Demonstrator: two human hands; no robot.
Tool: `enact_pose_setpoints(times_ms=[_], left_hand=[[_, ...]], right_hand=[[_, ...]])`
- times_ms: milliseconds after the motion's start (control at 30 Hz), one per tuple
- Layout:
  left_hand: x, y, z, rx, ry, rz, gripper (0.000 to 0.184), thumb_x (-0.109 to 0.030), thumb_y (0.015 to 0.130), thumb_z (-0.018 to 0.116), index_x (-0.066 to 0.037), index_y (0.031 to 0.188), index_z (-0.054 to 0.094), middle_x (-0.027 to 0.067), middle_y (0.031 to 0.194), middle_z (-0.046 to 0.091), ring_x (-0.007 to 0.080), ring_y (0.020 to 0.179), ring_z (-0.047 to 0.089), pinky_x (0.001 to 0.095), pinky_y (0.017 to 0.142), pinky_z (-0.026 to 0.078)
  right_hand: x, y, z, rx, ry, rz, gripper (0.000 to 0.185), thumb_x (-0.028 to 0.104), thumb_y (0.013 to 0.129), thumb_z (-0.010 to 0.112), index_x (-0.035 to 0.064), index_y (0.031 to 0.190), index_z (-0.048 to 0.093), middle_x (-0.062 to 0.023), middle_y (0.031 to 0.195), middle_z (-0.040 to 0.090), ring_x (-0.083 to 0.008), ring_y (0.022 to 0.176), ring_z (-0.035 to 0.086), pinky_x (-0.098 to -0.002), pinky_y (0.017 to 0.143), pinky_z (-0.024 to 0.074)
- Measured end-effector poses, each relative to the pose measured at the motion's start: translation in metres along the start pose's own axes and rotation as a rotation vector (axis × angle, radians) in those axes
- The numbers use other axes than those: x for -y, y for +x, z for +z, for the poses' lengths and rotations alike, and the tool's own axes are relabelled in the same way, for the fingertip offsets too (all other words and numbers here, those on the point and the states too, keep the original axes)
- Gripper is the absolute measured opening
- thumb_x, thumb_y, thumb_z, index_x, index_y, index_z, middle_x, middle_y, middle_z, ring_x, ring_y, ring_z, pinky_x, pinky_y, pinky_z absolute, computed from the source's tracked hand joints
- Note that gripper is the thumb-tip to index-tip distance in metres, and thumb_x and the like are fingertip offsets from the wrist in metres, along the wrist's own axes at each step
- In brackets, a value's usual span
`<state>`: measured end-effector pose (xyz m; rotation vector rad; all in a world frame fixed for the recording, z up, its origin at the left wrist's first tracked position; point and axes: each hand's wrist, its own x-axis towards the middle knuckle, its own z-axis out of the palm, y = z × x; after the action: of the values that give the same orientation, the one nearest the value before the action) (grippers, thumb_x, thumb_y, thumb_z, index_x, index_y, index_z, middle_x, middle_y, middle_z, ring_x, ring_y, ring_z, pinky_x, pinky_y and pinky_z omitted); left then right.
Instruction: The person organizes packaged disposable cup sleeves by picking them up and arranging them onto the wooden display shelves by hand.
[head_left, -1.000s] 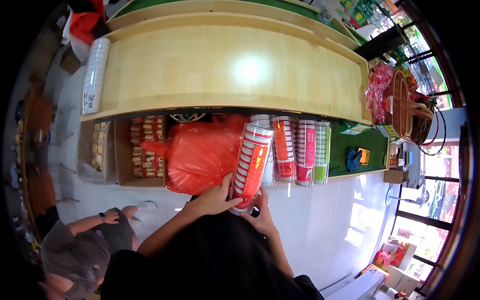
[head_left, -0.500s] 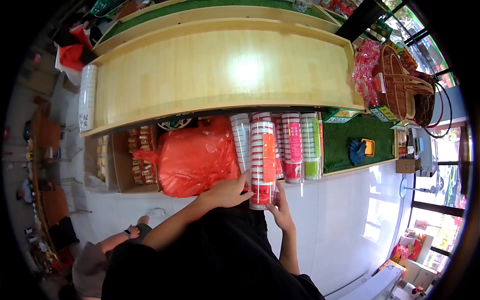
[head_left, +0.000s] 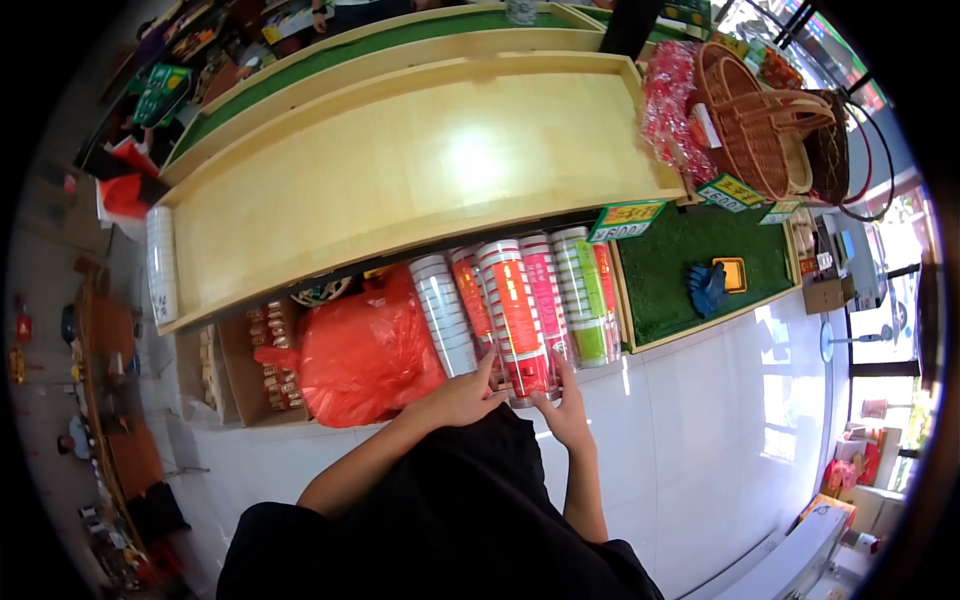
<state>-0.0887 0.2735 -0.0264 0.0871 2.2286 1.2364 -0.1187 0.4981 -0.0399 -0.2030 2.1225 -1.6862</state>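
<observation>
A clear tube of stacked round containers with a red label (head_left: pixel 516 318) sits in front of me, its near end between my hands. My left hand (head_left: pixel 462 398) grips its left side near the bottom, and my right hand (head_left: pixel 566 412) holds its right side with the thumb on the front. Right beside it stand a pink-labelled tube (head_left: pixel 541 290) and a green tube (head_left: pixel 580 295). To its left are another red-labelled tube (head_left: pixel 468 290) and a pale tube (head_left: pixel 443 315). My fingers behind the held tube are partly hidden.
A wooden display tray (head_left: pixel 400 150) spans the space above the tubes. A red plastic bag (head_left: pixel 370 355) and a cardboard box (head_left: pixel 238 370) lie left. Rightward are blue gloves (head_left: pixel 706 288), a yellow tray (head_left: pixel 742 274) on green matting, price signs (head_left: pixel 627 220) and wicker baskets (head_left: pixel 745 125).
My view has turned, and the shelf now slants. The held tube has shifted in among the neighbouring tubes, with both hands still on it. The person at lower left has left view.
</observation>
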Motion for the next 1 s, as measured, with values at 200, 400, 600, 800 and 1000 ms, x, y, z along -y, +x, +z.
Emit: enact_pose_setpoints(times_ms=[200,400,600,800,1000], left_hand=[[-0.002,0.005,0.007,-0.009,-0.024,-0.014,0.075,-0.021,0.094,0.057,0.0,0.15,0.011,0.0158,0.097,0.063,0.0284,0.086,0.065,0.0355,0.076,0.05],[0.015,0.007,0.017,-0.059,-0.065,-0.005,0.052,-0.024,0.093,0.056,-0.003,0.137,0.037,0.0184,0.096,0.064,0.035,0.087,0.064,0.0418,0.076,0.05],[-0.024,-0.026,-0.032,-0.129,-0.249,-0.317,0.034,-0.02,0.094,0.057,-0.002,0.123,0.057,0.0139,0.091,0.064,0.0244,0.08,0.064,0.0358,0.071,0.051],[0.054,-0.057,-0.042,-0.611,-0.19,-0.082,0.03,-0.017,0.094,0.057,0.0,0.118,0.057,0.0143,0.092,0.064,0.0236,0.085,0.064,0.0339,0.077,0.051],[0.081,-0.122,-0.096,-0.875,-0.195,-0.083,0.027,-0.018,0.095,0.056,-0.002,0.117,0.057,0.0154,0.096,0.064,0.0257,0.087,0.063,0.0353,0.078,0.051]], right_hand=[[-0.005,0.004,-0.007,-0.116,-0.202,-0.129,0.074,0.014,0.079,0.073,0.0,0.142,0.036,-0.022,0.132,0.046,-0.0347,0.124,0.047,-0.0415,0.104,0.0384],[-0.011,0.006,-0.007,-0.086,-0.199,-0.089,0.074,0.017,0.08,0.073,-0.0016,0.141,0.034,-0.0229,0.132,0.043,-0.036,0.123,0.044,-0.0426,0.105,0.0363],[-0.011,0.033,-0.017,0.048,-0.187,-0.059,0.075,0.017,0.081,0.074,-0.0039,0.14,0.033,-0.0199,0.132,0.043,-0.0316,0.12,0.045,-0.0405,0.102,0.0387],[0.007,0.071,-0.025,0.175,-0.154,0.013,0.086,0.009,0.073,0.079,0.001,0.143,0.03,-0.0157,0.132,0.042,-0.0266,0.119,0.045,-0.0379,0.099,0.0421],[0.029,0.091,-0.012,0.149,-0.366,-0.108,0.076,0.014,0.08,0.073,-0.0016,0.142,0.031,-0.018,0.136,0.041,-0.0305,0.124,0.042,-0.0406,0.105,0.0358]])
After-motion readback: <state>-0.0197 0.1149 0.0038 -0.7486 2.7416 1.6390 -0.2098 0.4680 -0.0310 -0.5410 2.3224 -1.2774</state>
